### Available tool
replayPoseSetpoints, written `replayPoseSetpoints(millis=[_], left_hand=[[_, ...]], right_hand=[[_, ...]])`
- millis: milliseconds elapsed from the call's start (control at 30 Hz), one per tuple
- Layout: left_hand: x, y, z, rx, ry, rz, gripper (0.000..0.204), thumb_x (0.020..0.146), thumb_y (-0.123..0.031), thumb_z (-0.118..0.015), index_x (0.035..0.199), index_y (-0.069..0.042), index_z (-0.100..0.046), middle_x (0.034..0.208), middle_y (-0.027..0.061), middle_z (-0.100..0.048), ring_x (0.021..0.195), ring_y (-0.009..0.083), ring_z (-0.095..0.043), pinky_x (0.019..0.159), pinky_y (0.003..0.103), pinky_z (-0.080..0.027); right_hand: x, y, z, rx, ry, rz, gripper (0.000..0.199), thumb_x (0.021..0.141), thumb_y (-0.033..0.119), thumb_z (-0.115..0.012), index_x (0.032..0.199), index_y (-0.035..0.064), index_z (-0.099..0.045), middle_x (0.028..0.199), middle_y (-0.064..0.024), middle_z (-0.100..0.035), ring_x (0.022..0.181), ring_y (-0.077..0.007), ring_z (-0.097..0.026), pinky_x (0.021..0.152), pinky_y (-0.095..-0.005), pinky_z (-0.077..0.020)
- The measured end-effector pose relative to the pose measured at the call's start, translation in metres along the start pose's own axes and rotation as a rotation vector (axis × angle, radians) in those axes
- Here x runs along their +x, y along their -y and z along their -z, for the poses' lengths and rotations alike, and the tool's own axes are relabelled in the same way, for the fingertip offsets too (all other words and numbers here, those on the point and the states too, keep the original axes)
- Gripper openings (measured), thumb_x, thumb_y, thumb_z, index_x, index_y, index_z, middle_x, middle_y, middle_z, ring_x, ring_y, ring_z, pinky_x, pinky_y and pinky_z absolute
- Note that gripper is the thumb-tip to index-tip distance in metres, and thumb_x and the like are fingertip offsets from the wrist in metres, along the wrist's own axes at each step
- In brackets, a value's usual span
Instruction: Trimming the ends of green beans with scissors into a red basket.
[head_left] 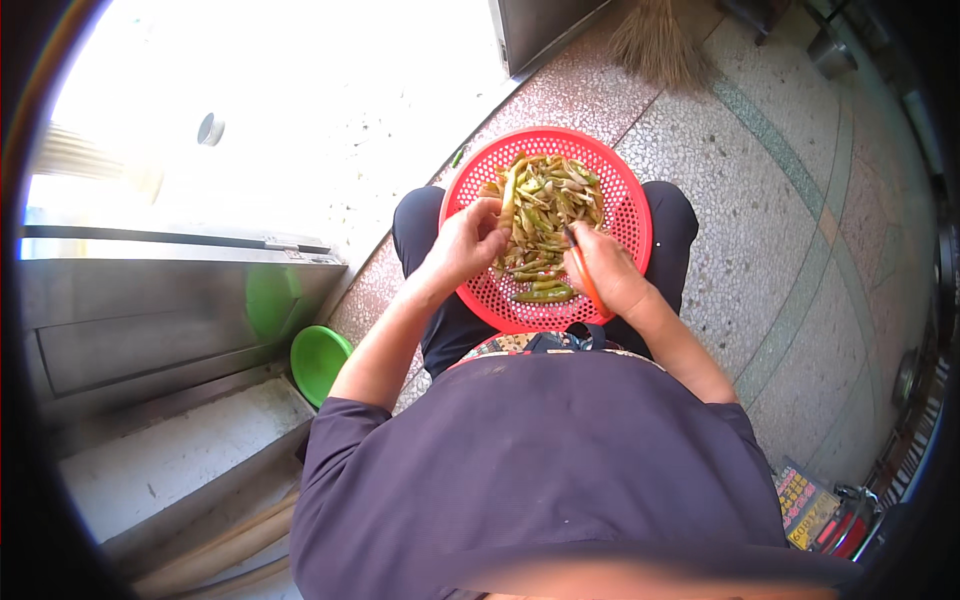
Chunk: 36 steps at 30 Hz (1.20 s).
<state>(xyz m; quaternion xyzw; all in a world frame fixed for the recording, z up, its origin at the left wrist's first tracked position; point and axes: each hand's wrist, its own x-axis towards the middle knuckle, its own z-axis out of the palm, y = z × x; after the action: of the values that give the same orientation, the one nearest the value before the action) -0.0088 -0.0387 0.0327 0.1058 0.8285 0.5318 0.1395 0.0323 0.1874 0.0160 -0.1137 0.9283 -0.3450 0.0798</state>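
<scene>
A round red perforated basket (628, 200) rests on my lap, holding a pile of green pods (545, 205). My left hand (463, 245) holds one long green pod (508, 195) upright over the basket's left side. At the basket's near right edge, my right hand (608, 272) grips a small tool with an orange handle (590, 288), its tip pointing into the pile.
A green plastic bowl (318, 360) sits on the floor at my left beside a metal cabinet (150, 320). A straw broom (655, 45) lies at the top. The speckled stone floor (780, 220) spreads to the right, with a printed box (805, 505) at lower right.
</scene>
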Motion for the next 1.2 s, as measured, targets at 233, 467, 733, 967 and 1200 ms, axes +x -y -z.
replayPoseSetpoints(millis=[233,467,733,967,1200], left_hand=[[-0.008,0.005,-0.04,-0.022,-0.106,-0.11,0.045,0.081,-0.006,-0.062,0.123,0.003,-0.052,0.073,0.0071,-0.055,0.06,0.0112,-0.054,0.057,0.025,-0.046],[-0.01,0.005,-0.05,0.254,-0.186,-0.221,0.041,0.077,-0.003,-0.062,0.116,0.006,-0.055,0.079,0.0114,-0.055,0.062,0.0169,-0.056,0.058,0.028,-0.046],[-0.013,0.018,-0.045,0.409,-0.05,-0.163,0.043,0.08,-0.008,-0.059,0.123,-0.004,-0.054,0.081,0.0101,-0.058,0.07,0.0236,-0.061,0.063,0.035,-0.049],[-0.006,0.006,-0.037,-0.48,-0.028,0.164,0.029,0.086,-0.009,-0.061,0.113,0.001,-0.057,0.075,-0.0027,-0.055,0.065,0.0042,-0.05,0.058,0.02,-0.042],[-0.003,0.021,-0.049,-0.27,-0.058,0.079,0.02,0.086,-0.006,-0.059,0.104,0.002,-0.059,0.076,-0.0033,-0.057,0.062,0.0027,-0.049,0.055,0.02,-0.041]], right_hand=[[0.006,0.029,-0.004,-0.088,0.011,-0.04,0.025,0.082,0.016,-0.052,0.099,-0.0017,-0.047,0.093,-0.0236,-0.058,0.089,-0.0385,-0.061,0.077,-0.0462,-0.049],[0.006,0.024,-0.012,-0.237,-0.045,-0.018,0.021,0.086,0.016,-0.047,0.097,-0.0019,-0.048,0.086,-0.0242,-0.06,0.083,-0.0386,-0.062,0.073,-0.0462,-0.0498],[0.012,-0.003,-0.024,0.072,-0.063,0.03,0.021,0.08,0.016,-0.056,0.088,-0.0017,-0.051,0.068,-0.0209,-0.062,0.066,-0.0388,-0.064,0.061,-0.0465,-0.0512],[0.004,0.027,-0.015,-0.365,0.053,-0.038,0.018,0.085,0.016,-0.046,0.096,0.0026,-0.05,0.091,-0.0198,-0.061,0.088,-0.032,-0.062,0.078,-0.0469,-0.0451],[0.005,0.026,-0.022,-0.406,-0.06,0.024,0.016,0.084,0.013,-0.047,0.094,0.0017,-0.05,0.083,-0.0206,-0.061,0.079,-0.0344,-0.063,0.07,-0.0457,-0.0476]])
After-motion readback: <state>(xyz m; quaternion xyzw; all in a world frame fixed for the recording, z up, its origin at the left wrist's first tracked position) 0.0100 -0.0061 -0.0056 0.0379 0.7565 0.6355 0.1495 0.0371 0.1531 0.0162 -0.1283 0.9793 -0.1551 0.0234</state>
